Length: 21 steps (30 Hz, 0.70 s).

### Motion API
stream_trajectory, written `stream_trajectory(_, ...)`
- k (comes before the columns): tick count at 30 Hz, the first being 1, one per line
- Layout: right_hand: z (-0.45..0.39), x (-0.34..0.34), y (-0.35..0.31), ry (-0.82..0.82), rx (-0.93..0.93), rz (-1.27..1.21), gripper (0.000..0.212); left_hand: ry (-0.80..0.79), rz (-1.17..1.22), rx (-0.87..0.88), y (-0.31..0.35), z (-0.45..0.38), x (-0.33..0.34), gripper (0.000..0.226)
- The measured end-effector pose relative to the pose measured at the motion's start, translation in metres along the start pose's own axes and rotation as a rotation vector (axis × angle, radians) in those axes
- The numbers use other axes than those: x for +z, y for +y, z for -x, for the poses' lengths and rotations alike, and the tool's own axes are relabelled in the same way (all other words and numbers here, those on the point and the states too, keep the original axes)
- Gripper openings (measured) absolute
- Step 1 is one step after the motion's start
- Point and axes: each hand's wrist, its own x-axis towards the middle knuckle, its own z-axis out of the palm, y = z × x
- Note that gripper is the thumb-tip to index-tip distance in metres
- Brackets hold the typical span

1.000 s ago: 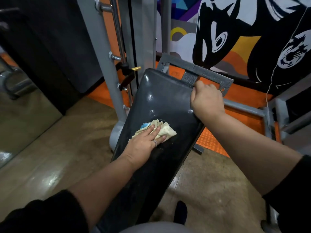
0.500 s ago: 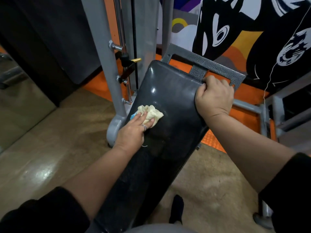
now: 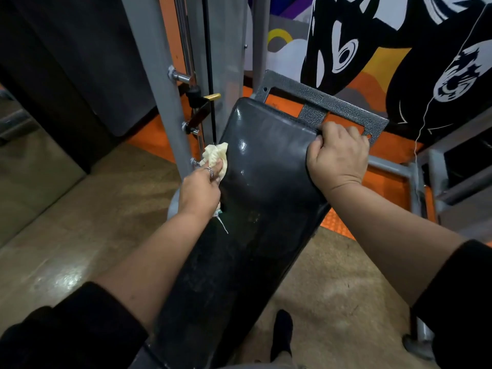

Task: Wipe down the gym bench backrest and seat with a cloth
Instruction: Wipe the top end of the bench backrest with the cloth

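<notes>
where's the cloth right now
In the head view the cloth sits at the left edge of the black backrest, bunched in the left hand, just right of the grey upright post.

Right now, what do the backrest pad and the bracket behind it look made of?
Backrest pad: glossy black vinyl or similar upholstery, judging by its sharp light reflections and rounded edges. Bracket: metal, probably steel, with a speckled grey hammered-look coating.

Only 1 view, from up on the head. Looks forward and down, close over the black bench pad (image 3: 266, 182) and floor (image 3: 80, 222).
</notes>
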Motion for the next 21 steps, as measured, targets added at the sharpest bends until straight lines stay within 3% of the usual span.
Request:
stream_trajectory(3,0.000,0.000,0.002,0.008,0.008,-0.007,0.025,0.005,-0.038,0.040,0.006,0.017,0.003,0.042)
stream_trajectory(7,0.000,0.000,0.002,0.018,0.005,-0.020,0.025,-0.016,-0.158,0.294,0.013,0.038,0.015,0.050)
stream_trajectory(17,0.000,0.002,0.004,0.035,0.003,-0.004,0.024,-0.075,-0.107,0.262,0.040,0.036,0.023,0.054)
stream_trajectory(21,0.000,0.002,0.004,0.032,0.010,-0.017,0.025,-0.190,-0.132,0.281,0.050,0.025,0.019,0.059)
